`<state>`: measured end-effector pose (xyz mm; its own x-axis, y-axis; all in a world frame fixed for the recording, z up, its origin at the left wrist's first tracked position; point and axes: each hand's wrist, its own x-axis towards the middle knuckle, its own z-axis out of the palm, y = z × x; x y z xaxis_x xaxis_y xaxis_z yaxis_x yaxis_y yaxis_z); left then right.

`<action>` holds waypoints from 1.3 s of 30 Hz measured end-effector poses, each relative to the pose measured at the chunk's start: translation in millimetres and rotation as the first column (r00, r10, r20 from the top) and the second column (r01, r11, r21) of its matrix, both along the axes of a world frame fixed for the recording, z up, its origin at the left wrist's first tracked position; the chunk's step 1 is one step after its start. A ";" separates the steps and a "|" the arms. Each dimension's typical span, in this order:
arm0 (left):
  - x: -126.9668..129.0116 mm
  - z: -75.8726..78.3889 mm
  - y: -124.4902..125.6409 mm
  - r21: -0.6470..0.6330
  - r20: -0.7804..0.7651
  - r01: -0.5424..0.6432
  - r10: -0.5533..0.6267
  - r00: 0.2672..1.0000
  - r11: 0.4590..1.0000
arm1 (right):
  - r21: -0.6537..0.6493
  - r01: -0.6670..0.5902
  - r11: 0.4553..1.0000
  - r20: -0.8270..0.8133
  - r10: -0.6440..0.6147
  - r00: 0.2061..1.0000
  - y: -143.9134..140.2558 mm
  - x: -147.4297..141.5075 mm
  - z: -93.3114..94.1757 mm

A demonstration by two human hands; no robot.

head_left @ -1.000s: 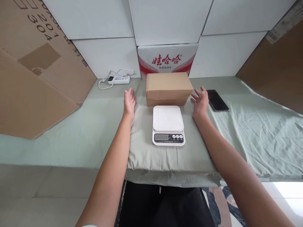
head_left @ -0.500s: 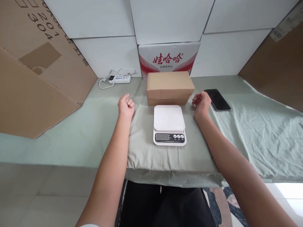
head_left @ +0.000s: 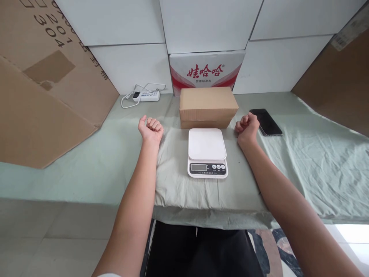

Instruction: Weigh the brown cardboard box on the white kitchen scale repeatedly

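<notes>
**Two closed fists beside the box and the scale**

Two things sit between our hands: a plain brown cardboard box (head_left: 208, 104), lying flat and closed at the far side of the work area, and a white digital kitchen scale (head_left: 206, 152) just in front of it, its platform bare and its display facing us. Box and scale are very close; we cannot tell whether they touch.

Our left hand (head_left: 150, 128) is clenched into a fist, knuckles turned up, to the left of the scale and apart from both things. Our right hand (head_left: 247, 125) is clenched too, just off the box's right front corner. Neither fist holds anything, and neither touches the box or the scale.

We judge this to be a moment with no grip begun. Any hold on the box would call for both fists to unfold first and close in on its short sides.

Further out, a dark phone (head_left: 265, 122) lies face up just right of our right hand. A white power strip (head_left: 145, 95) with a coiled cord lies by the wall. A red-and-white printed carton (head_left: 206, 71) stands behind the box. A pale green cloth (head_left: 302, 154) covers the table, and a large cardboard sheet (head_left: 43, 96) leans at the left.
</notes>
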<state>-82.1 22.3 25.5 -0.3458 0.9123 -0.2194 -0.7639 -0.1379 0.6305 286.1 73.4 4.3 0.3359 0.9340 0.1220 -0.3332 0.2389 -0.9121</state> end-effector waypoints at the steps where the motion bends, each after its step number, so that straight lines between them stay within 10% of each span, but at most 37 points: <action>1: 2.0 1.8 -1.3 0.013 0.047 -0.042 0.042 0.998 0.999 | -0.016 -0.017 1.000 -0.024 0.017 1.000 0.1 0.2 0.8; 10: 0.9 -1.7 2.2 0.074 0.054 -0.110 0.107 0.993 0.991 | -0.057 -0.196 0.979 -0.101 0.190 0.977 -6.4 -5.7 11.4; 23: 11.9 7.8 3.6 -0.090 0.366 -0.184 0.204 0.908 0.979 | -0.124 -0.070 0.990 -0.118 0.055 0.991 -2.2 -8.4 10.6; 39: 8.2 -5.4 9.2 -0.067 0.297 -0.188 0.199 0.934 0.980 | -0.162 -0.057 0.985 -0.098 0.042 0.994 0.3 -7.8 11.9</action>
